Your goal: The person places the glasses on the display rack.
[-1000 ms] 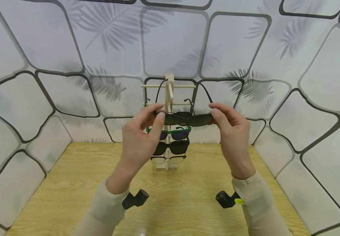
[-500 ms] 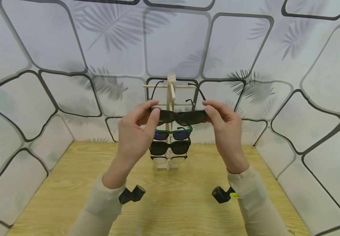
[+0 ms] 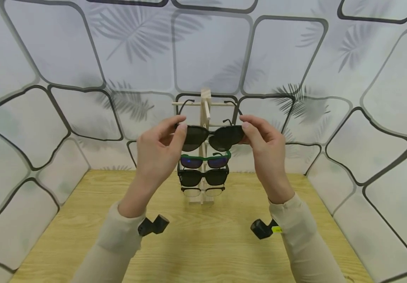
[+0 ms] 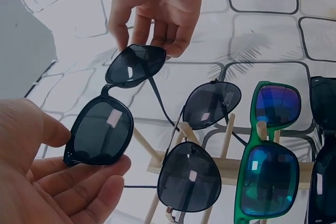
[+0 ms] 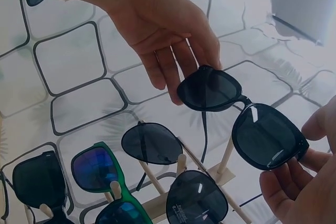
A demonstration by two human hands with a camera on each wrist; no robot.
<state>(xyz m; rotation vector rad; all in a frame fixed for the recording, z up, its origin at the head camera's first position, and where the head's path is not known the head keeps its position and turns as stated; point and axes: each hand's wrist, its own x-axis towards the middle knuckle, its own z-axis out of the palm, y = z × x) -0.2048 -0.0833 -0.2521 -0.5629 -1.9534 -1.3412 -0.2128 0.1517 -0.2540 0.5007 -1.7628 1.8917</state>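
Between both hands is a pair of black sunglasses [image 3: 226, 138], its lenses facing me and its temples reaching back toward the wooden display stand [image 3: 206, 94]. My left hand [image 3: 157, 151] pinches the frame's left end between thumb and fingers. At the other end my right hand [image 3: 266, 153] pinches the hinge corner the same way. In the left wrist view, aviator sunglasses [image 4: 190, 174] hang on the stand just behind the held pair. Below in the head view sit green-framed sunglasses [image 3: 192, 162], another black pair [image 3: 191, 178] and thin-rimmed eyeglasses [image 3: 191, 192].
A wood-grain table [image 3: 203, 243] lies under the stand. Patterned cloth walls [image 3: 210, 51] enclose the back and both sides. The stand's top crossbar [image 3: 221, 103] sticks out to both sides behind the held sunglasses.
Both hands have shifted left and slightly up with the sunglasses. The lenses have tilted to face me more fully, and the temple tips have dropped to about the top crossbar's height in view.
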